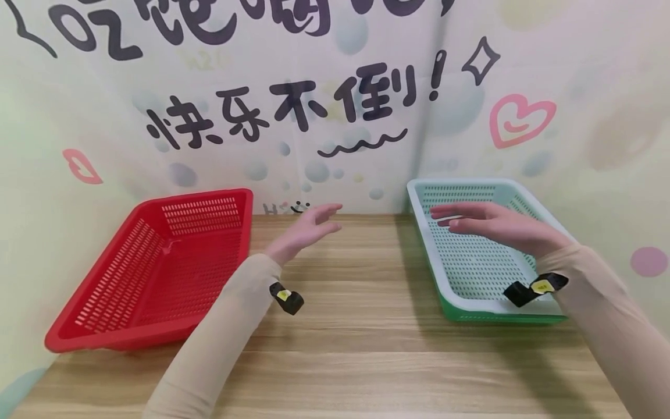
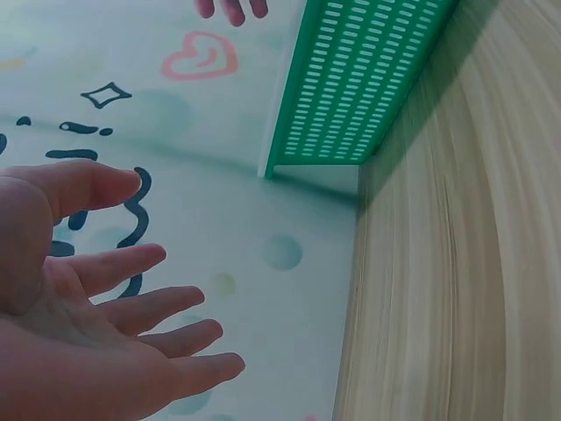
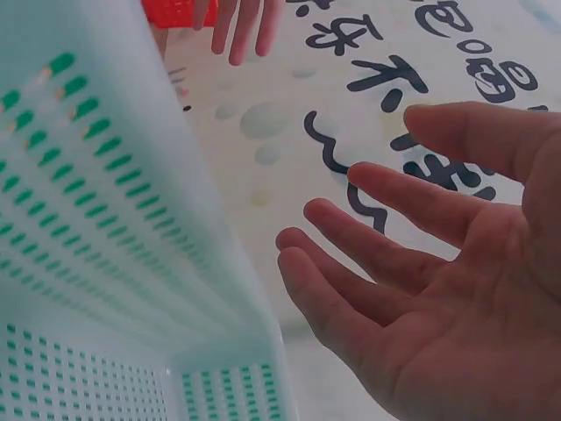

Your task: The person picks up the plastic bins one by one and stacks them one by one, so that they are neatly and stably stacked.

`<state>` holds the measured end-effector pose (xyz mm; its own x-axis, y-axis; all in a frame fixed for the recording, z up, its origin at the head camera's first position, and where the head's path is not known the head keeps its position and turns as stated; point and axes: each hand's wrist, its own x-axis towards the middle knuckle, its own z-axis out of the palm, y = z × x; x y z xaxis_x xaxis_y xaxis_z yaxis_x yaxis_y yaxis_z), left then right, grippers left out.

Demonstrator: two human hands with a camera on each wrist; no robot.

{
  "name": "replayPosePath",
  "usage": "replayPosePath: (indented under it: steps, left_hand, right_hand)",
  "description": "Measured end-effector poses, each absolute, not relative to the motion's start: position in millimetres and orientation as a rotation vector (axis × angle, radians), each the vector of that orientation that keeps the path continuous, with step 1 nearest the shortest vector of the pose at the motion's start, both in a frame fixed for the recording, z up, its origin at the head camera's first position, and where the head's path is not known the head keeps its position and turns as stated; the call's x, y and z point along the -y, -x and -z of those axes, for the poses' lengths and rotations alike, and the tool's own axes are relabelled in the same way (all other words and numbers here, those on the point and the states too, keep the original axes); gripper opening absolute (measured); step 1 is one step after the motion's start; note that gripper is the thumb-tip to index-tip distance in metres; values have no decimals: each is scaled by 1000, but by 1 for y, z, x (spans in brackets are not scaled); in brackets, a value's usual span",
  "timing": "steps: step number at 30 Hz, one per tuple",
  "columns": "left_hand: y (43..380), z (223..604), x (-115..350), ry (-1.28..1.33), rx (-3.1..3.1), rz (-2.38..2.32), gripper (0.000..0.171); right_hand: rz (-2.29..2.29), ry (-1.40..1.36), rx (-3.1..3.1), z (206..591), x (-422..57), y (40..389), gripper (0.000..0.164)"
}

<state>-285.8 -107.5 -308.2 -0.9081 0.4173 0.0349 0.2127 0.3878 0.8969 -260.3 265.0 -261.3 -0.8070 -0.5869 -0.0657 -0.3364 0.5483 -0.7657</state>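
My left hand point(image 1: 306, 231) is raised over the table between two baskets, its fingers spread and relaxed. In the left wrist view the palm and fingers of that left hand point(image 2: 123, 307) show nothing held. My right hand point(image 1: 494, 226) hovers above the white and green basket point(image 1: 445, 273), fingers extended to the left. The right wrist view shows this right hand point(image 3: 438, 254) with its palm bare, beside the basket's pale wall point(image 3: 105, 175). To the left of my left hand stands a red basket point(image 1: 183, 279) with slotted walls; no contents show in either basket.
Both baskets stand on a wood-grain table point(image 1: 345, 326). Behind them hangs a white backdrop point(image 1: 293, 169) with dark lettering, pink hearts and bubbles. A small black camera point(image 1: 287, 298) is strapped to the left wrist, and another black camera point(image 1: 535, 289) to the right wrist.
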Motion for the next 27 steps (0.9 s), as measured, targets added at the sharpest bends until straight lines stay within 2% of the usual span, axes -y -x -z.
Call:
replayPosePath:
  steps: [27]
  left_hand:
    - [273,280,165,-407,-2505,-1506,64]
  right_hand:
    - [1224,781,-2277,273,-183,277,41]
